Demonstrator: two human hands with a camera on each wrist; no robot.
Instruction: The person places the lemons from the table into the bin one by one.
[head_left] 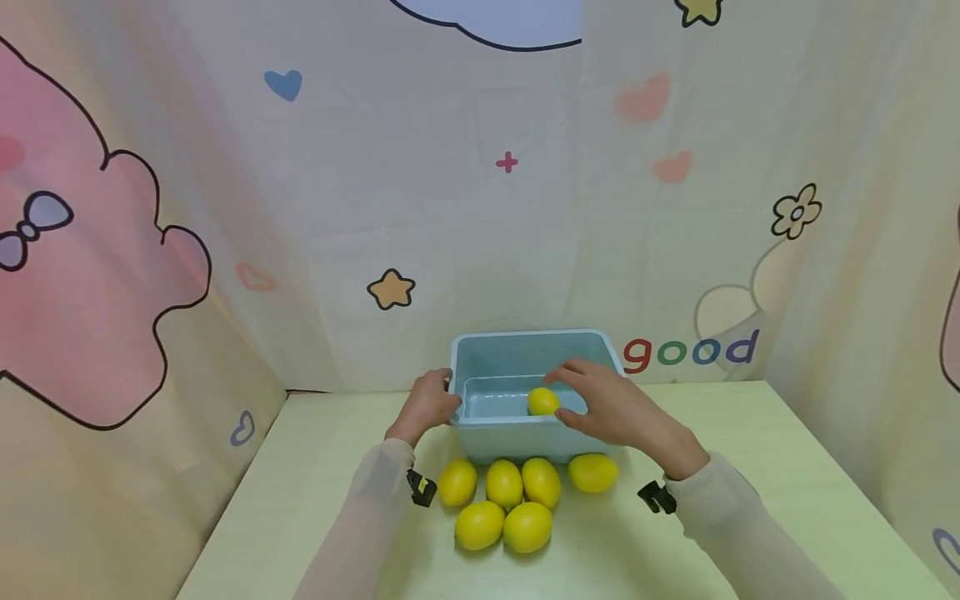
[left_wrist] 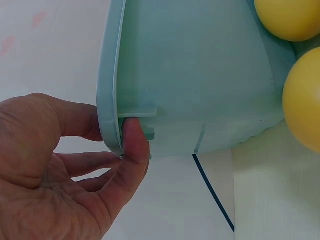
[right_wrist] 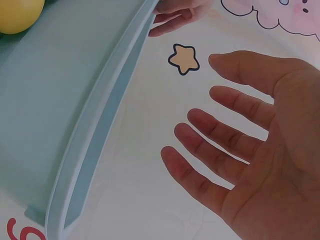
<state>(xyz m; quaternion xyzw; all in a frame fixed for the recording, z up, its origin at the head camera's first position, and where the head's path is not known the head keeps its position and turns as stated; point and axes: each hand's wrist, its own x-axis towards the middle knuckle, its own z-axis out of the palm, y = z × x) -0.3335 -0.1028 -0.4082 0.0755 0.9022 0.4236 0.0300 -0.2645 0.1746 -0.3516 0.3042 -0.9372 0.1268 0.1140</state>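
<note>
A light blue plastic bin [head_left: 510,440] stands at the back of the table. My left hand [head_left: 429,405] grips its left end, and in the left wrist view the thumb and fingers [left_wrist: 134,150] pinch the corner of the rim. Inside the bin lies one yellow lemon [head_left: 543,402]. Over the bin's right side hovers my right hand [head_left: 611,404], its fingers spread and relaxed with nothing between them. The right wrist view shows that palm [right_wrist: 270,170] facing the camera, apart from the rim [right_wrist: 95,107].
Several lemons rest on the table [head_left: 675,533] in front of the bin: a row with one lemon [head_left: 593,473] at its right end, and a nearer pair including this lemon [head_left: 528,527]. A printed curtain [head_left: 450,208] hangs close behind the bin.
</note>
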